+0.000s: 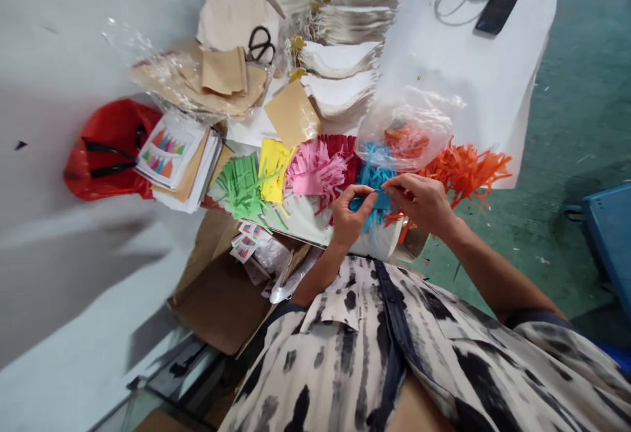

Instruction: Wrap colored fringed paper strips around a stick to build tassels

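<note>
Blue fringed paper (373, 177) is being pinched by the left hand (349, 216) and right hand (419, 203). Pink fringes (315, 172) and orange fringes (463, 172) are lying fanned beside it, keeping the colours apart.

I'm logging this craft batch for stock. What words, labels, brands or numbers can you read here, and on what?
No text is readable.
White printed cards showing coloured triangles: no legible words.
Small printed cards beside the brown cardboard: too small to read.
</note>
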Tool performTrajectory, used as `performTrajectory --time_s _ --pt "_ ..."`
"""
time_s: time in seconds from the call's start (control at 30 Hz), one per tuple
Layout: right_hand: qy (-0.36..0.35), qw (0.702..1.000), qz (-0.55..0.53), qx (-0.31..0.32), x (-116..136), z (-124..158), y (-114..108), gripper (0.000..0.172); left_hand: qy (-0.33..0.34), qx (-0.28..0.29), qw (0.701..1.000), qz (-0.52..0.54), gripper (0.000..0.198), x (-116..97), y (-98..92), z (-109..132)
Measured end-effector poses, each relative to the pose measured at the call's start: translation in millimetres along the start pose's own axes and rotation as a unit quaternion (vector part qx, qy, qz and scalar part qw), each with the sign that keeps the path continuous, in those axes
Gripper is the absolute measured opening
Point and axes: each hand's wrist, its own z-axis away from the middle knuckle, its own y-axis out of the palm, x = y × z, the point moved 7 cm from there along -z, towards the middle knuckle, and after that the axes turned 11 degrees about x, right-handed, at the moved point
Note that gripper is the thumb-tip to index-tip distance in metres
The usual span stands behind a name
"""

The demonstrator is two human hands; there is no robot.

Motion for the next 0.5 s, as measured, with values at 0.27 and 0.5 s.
performTrajectory --time_s 0.27,0.5 --pt "-0.058 0.996 0.050 0.033 29.5 13.6 -7.5 0.018 0.092 0.052 0.989 -0.101 0.028 -34.9 4.5 15.1" --pt "-0.064 0.993 0.070 0.068 38.7 20.8 -4.9 0.021 0.170 0.080 0.963 -0.194 0.017 -52.3 1.0 23.8"
